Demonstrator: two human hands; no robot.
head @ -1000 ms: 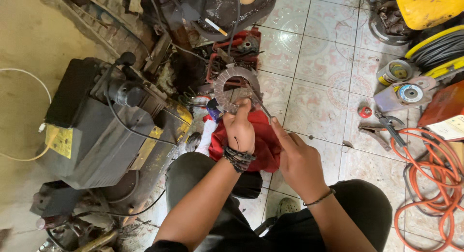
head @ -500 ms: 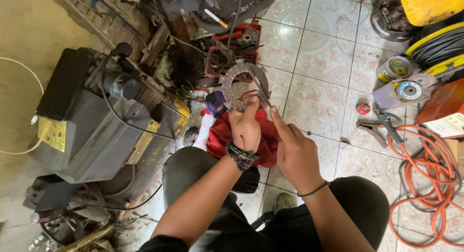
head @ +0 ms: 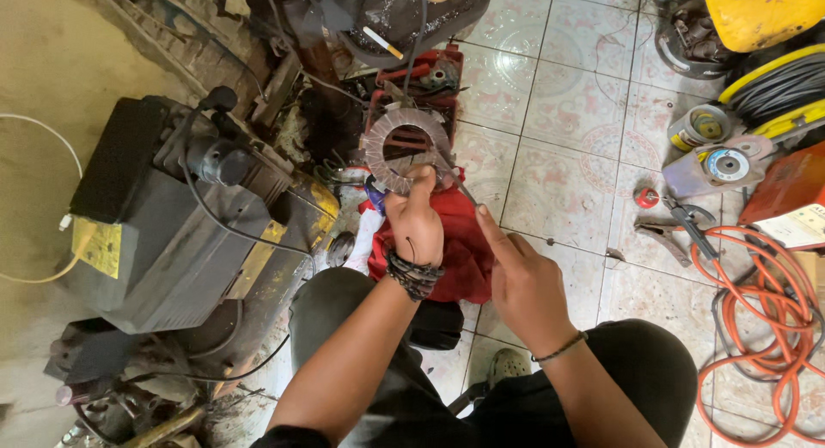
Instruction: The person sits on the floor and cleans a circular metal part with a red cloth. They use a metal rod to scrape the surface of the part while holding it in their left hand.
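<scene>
Since the earlier frame the slotted metal ring (head: 406, 150) has shifted toward 9 o'clock; the left hand (head: 414, 222) grips its lower edge above the red cloth (head: 460, 246) while the right hand (head: 516, 276) pinches a thin rod (head: 464, 190) at its slots, work apparently midway.

A flat grey metal ring (head: 406, 150), toothed along its inner edge and open in the middle, is held up by its lower rim, its face turned towards the camera, above a red cloth. A thin dark rod (head: 460, 187) is laid slantwise against the ring's lower right edge.
</scene>
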